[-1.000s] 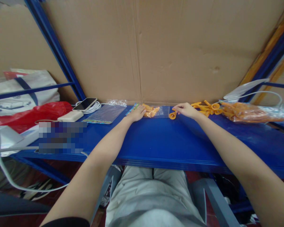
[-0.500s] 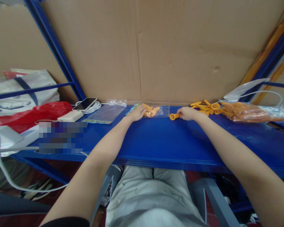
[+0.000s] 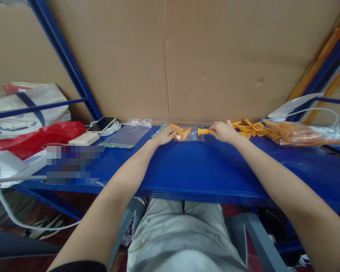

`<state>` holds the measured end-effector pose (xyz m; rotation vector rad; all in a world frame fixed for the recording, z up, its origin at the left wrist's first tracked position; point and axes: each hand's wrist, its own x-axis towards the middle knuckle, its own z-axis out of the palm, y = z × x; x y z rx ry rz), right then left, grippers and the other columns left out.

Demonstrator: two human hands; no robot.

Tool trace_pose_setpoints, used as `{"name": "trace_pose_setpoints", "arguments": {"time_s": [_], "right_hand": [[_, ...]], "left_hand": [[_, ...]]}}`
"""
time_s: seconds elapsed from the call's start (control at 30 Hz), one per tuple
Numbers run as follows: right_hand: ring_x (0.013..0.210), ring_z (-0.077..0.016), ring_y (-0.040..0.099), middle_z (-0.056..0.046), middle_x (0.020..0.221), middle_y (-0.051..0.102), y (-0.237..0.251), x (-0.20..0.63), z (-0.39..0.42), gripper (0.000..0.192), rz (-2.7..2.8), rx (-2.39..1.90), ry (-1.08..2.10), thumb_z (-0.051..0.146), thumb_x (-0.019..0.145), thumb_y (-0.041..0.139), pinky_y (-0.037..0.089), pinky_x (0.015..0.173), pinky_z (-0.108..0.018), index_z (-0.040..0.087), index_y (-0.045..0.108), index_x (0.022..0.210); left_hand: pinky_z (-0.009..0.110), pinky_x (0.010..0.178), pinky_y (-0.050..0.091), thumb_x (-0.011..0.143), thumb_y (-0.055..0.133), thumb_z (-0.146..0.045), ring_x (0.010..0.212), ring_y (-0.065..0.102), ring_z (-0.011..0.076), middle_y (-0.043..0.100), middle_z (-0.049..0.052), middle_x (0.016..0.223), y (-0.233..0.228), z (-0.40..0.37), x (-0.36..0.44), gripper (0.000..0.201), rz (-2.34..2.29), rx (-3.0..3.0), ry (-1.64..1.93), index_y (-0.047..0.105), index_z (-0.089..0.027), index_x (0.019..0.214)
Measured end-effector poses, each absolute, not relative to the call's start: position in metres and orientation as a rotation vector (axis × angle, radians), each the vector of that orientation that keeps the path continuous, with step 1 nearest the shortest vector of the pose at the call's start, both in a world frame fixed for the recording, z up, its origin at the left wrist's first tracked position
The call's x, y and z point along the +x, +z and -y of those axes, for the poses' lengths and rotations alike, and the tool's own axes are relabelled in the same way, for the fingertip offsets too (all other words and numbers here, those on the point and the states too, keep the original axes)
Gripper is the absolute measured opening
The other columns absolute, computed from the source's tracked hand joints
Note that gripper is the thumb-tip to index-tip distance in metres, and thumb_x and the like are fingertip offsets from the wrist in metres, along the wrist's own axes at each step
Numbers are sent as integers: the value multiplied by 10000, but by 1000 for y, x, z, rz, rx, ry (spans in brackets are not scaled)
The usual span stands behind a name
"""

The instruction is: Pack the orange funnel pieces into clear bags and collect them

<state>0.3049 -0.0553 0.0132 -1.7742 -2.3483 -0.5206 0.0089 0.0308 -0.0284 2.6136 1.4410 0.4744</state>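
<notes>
My left hand [image 3: 166, 136] lies over the left part of a clear plastic bag [image 3: 200, 136], its fingers stretched out flat. Inside that bag are several orange plastic pieces [image 3: 182, 133], partly covered by my fingers. At the bag's right end, my right hand [image 3: 224, 132] is closed on an orange plastic horn-like piece [image 3: 204, 131], whose flared end points left toward the bag; the rest of it is hidden in my fingers. Just right of this hand lies a loose pile of similar orange pieces [image 3: 253, 128].
A large clear bag of orange pieces [image 3: 297, 134] lies at the right. Left of my hands are a flat clear plastic bag [image 3: 127, 136], a phone [image 3: 102, 124] on a coiled white cable, a white block [image 3: 84, 139] and a red plastic bag [image 3: 42, 139]. Cardboard [image 3: 215, 56] stands behind the blue table [image 3: 192, 166].
My right hand has moved slightly up, and the orange piece in it has turned so its flared end faces left, over the bag's right end. My left hand has barely moved.
</notes>
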Motion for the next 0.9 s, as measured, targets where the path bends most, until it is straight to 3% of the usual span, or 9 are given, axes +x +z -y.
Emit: {"name": "trace_pose_setpoints", "arguments": {"time_s": [0.3,0.5,0.67,0.9], "right_hand": [[1042,-272,652,-94,1113,743,2,290,50,243,2271,-1682,-200,282,889,596,424,896,-405,225,760,1059],[717,-174,665,-55,840,757,-3,301,35,220,2149,-1462,282,299,821,671,495,660,-257,160,786,947],[778,-190,678,-52,884,769,-6,297,36,180,2112,-1370,310,266,773,702,515,720,-269,169,806,883],[660,-156,637,-46,769,745,-7,298,34,166,2016,-1474,296,175,748,662,480,623,-240,155,809,821]], "left_hand": [[395,1258,141,968,341,-438,1526,252,226,416,87,1580,-29,-22,19,589,-1341,2652,486,499,-151,1458],[410,1252,175,953,404,-465,1513,287,245,458,84,1555,-35,-26,21,553,-1250,2642,554,557,-186,1405],[408,1247,201,943,444,-464,1490,342,244,514,71,1518,-39,-27,24,515,-1169,2636,645,592,-209,1366],[429,1241,221,933,472,-426,1477,366,263,467,118,1548,-35,-19,28,559,-1106,2669,641,533,-156,1419]]}}
